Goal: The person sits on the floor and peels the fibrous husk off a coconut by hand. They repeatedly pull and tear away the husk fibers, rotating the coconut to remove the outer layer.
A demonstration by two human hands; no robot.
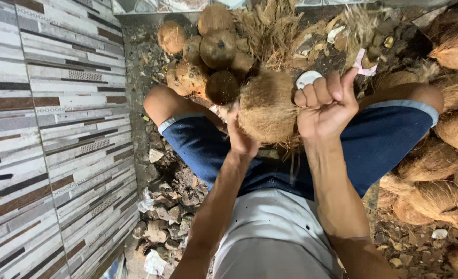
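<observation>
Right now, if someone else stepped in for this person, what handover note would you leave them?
Left hand: pressed against the fibrous coconut held over the lap, steadying it.
Right hand: fist closed on husk fibres at the coconut's right side.
Done: a pile of husked coconuts lies ahead by the striped tile wall; husk scraps litter the ground.
Left: the held coconut is still covered in fibre; unhusked coconuts are heaped on the right.

A striped tile wall [53, 129] borders a dirt floor [172, 191] littered with husk scraps [159, 227].
</observation>
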